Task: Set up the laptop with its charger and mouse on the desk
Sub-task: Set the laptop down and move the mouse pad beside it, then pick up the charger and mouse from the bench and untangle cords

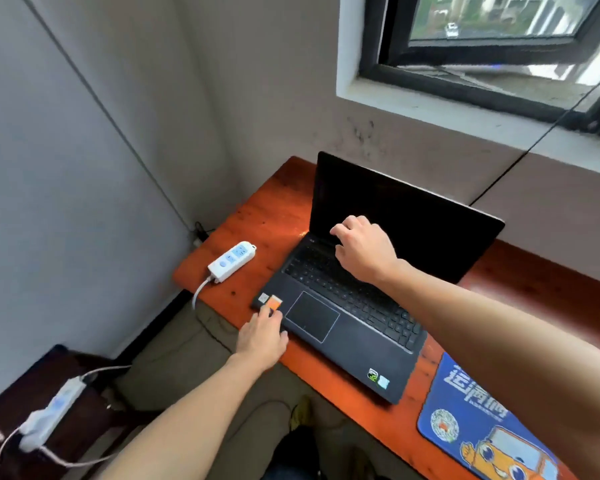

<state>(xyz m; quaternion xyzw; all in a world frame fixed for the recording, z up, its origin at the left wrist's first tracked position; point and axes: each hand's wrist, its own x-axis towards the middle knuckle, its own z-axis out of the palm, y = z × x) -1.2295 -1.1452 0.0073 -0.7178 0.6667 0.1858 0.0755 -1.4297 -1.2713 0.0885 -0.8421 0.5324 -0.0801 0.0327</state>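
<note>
A dark laptop (357,327) stands open on the orange-red desk (257,216), its screen black. My right hand (364,251) hovers over the far left of the keyboard near the hinge, fingers curled, holding nothing I can see. My left hand (262,336) rests flat on the laptop's near left corner, fingertips by an orange sticker (274,301). A white power strip (232,260) lies on the desk left of the laptop. A blue mouse pad (478,424) with a cartoon car lies at the right. No charger or mouse is visible.
A second white power strip (54,412) with cables lies on a dark stool at lower left. The desk sits in a wall corner under a window (492,46). A thin black cable (541,133) runs down from the window behind the laptop.
</note>
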